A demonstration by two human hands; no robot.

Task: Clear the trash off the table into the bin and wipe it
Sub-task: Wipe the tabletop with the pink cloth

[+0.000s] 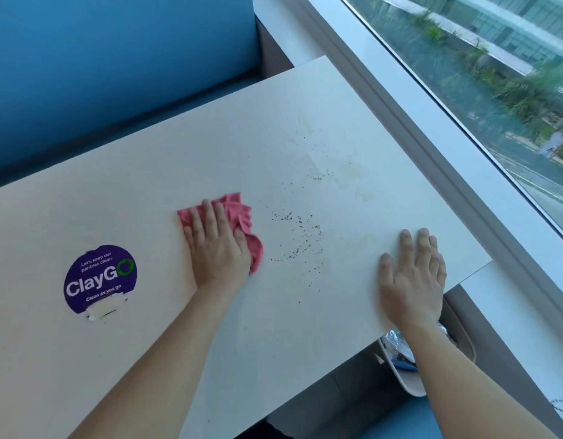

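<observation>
A white table (147, 185) fills the view. My left hand (215, 245) presses a crumpled pink cloth (239, 213) flat on the middle of the table, fingers straight. To the right of the cloth lie scattered dark crumbs (296, 236) and faint yellowish stains (353, 169). My right hand (411, 274) rests flat, fingers spread, on the table near its right corner. Below that corner a beige bin (410, 384) shows, with foil and wrappers inside, partly hidden by my right forearm.
A round purple "ClayGo" sticker (99, 280) is stuck on the table's left part. A blue bench back (115, 74) stands behind the table. A white window sill (432, 137) and glass run along the right side.
</observation>
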